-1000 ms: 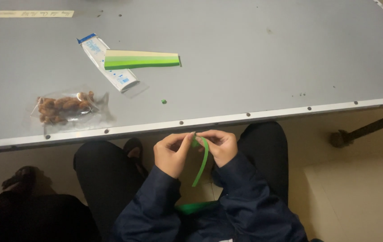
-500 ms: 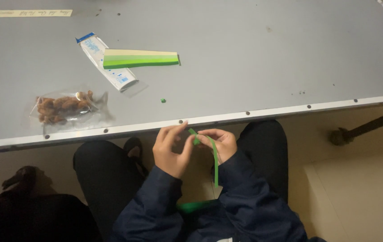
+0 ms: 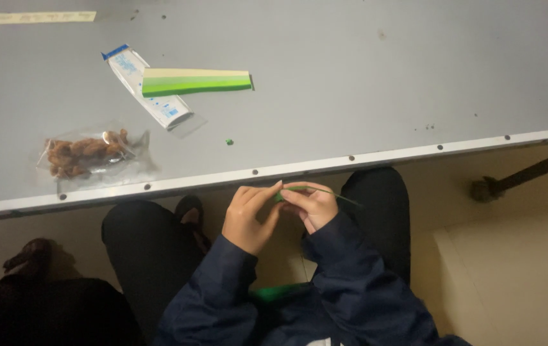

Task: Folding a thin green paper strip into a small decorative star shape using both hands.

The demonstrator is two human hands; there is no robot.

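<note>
Both hands, left hand (image 3: 248, 214) and right hand (image 3: 312, 205), pinch a thin green paper strip (image 3: 325, 191) between them; tugging apart could tear it.

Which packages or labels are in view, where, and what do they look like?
Clear plastic bag: table's near left, crumpled, holds brown pieces.
White wrapper: upper left, long, flat, blue end, partly under green paper strips.
Pale label strip: far left edge, narrow, yellowish.

Grey metal table (image 3: 363, 96) with a riveted front edge. Stack of green paper strips (image 3: 197, 82) around 11 o'clock, overlapping a white-and-blue packet (image 3: 158, 102). Clear snack bag (image 3: 91, 152) sits at 9, tiny green scrap (image 3: 229, 141) near centre, paper label (image 3: 36, 17) far at 10.
</note>
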